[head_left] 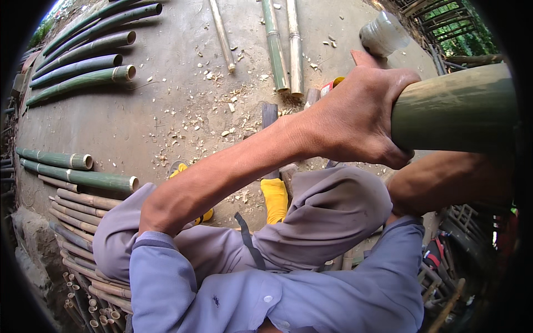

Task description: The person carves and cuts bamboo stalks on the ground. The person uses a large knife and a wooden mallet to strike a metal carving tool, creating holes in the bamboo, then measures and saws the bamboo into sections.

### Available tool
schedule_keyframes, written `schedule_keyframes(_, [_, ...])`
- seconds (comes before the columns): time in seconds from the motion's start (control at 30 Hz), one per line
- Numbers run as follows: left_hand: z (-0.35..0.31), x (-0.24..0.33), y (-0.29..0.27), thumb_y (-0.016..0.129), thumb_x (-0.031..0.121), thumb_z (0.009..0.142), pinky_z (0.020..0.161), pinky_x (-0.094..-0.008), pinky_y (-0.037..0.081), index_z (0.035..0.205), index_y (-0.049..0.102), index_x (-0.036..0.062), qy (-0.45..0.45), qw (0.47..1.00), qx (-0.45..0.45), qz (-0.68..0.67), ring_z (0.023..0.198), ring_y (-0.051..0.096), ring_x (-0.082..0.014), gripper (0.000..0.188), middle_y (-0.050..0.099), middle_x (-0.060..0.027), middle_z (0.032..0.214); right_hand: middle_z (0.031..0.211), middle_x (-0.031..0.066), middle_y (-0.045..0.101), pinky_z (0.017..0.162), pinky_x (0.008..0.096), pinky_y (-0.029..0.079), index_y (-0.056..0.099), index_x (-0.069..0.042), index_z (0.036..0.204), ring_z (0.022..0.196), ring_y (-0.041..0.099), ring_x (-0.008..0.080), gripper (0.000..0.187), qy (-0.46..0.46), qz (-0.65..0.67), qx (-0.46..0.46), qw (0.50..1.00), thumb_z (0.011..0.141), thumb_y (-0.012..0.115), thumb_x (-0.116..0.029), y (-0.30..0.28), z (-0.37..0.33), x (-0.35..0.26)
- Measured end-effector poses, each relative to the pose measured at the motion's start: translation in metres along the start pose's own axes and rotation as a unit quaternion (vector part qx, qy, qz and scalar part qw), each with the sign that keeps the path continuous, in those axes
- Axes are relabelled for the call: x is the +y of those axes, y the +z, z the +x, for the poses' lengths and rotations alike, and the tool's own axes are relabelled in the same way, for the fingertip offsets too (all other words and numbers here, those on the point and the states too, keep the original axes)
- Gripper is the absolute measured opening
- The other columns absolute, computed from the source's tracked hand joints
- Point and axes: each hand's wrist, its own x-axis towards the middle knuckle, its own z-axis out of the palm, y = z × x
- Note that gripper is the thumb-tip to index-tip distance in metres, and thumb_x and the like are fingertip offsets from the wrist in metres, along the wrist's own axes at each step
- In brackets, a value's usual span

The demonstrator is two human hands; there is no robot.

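In the head view, the left hand (pixel 371 114) is wrapped around a thick green bamboo pole (pixel 455 114) between two and three o'clock; the right hand is out of sight, its grip impossible to tell. Bamboo lengths (pixel 80 87) lie at ten o'clock, a cloudy jar (pixel 385 34) between one and two.

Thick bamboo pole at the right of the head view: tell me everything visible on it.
The thick bamboo pole is round, smooth-looking and dark green, with a paler yellowish, streaky patch along its upper side. It runs roughly sideways across the right of the picture, in front of the right forearm; whether they touch is unclear. The left hand wraps around its near end, hiding that end's face. The other end is lost at the dark rim.
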Motion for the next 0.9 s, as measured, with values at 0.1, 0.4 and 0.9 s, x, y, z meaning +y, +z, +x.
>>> schedule_keyframes(0.1, [0.000, 0.000, 0.001, 0.072, 0.015, 0.055, 0.074, -0.0353, 0.045, 0.086, 0.056, -0.0039, 0.024, 0.998, -0.002, 0.051, 0.065, 0.059, -0.0315, 0.040, 0.058, -0.0161, 0.071, 0.094, 0.0152, 0.067, 0.090, 0.0382, 0.050, 0.055, -0.005, 0.121, 0.099, 0.064, 0.0229, 0.043, -0.002, 0.009, 0.010, 1.000, 0.086, 0.060, -0.028, -0.002, 0.000, 0.000])
schedule_keyframes(0.4, [-0.011, -0.006, 0.023, 0.071, 0.010, 0.055, 0.060, -0.0408, 0.050, 0.083, 0.052, -0.0017, 0.066, 0.981, 0.117, 0.141, 0.067, 0.061, -0.0392, 0.035, 0.056, -0.0212, 0.067, 0.093, 0.0143, 0.068, 0.090, 0.0395, 0.050, 0.055, -0.005, 0.122, 0.099, 0.064, 0.0225, 0.043, -0.041, 0.075, 0.051, 0.995, 0.090, 0.054, -0.034, -0.015, -0.001, -0.026])
schedule_keyframes(0.9, [-0.004, 0.037, -0.002, 0.083, 0.014, 0.061, 0.067, -0.0310, 0.054, 0.108, 0.057, -0.0011, -0.194, 0.971, 0.000, 0.139, 0.075, 0.062, -0.0152, 0.056, 0.063, -0.0071, 0.086, 0.091, 0.0109, 0.068, 0.095, 0.0429, 0.048, 0.057, -0.007, 0.120, 0.099, 0.065, 0.0226, 0.042, -0.647, 0.572, -0.092, 0.496, 0.097, 0.048, -0.041, -0.085, -0.083, -0.355])
